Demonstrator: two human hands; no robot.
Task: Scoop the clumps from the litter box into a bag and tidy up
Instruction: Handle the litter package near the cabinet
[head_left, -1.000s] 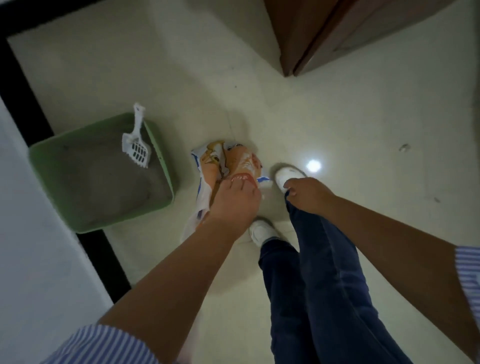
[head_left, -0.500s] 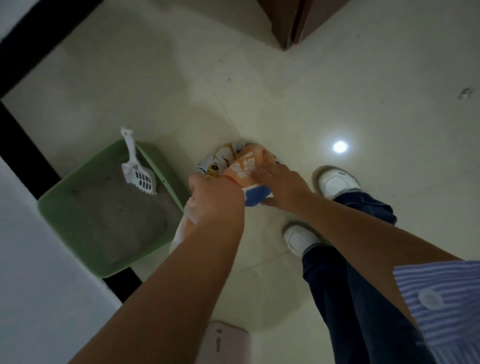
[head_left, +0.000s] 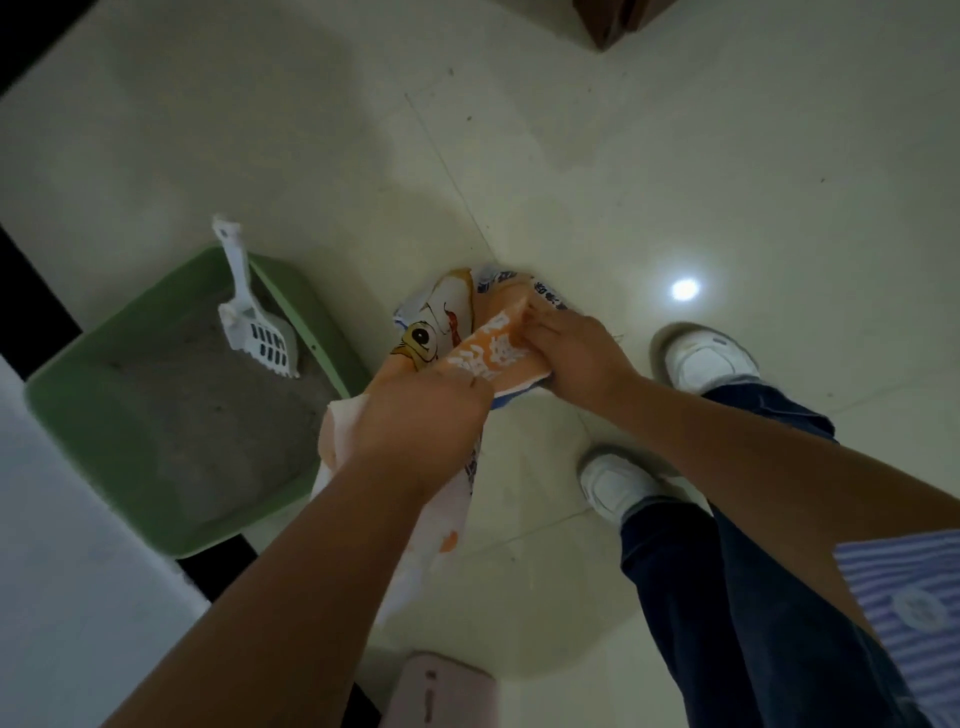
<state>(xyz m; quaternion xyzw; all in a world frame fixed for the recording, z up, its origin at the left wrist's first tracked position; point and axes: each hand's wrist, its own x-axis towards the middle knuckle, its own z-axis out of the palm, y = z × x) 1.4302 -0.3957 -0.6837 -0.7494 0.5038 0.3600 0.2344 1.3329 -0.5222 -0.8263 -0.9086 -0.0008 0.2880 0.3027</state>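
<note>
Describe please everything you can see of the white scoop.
The scoop is white and looks like plastic. It has a long flat handle with a widened tip, and a broad head with rows of slots. It stands tilted in the green litter box: the head rests on the grey litter near the far right corner, and the handle leans up over the far rim. No hand touches it; both hands are on the bag. Whether any litter lies in the head cannot be told.
</note>
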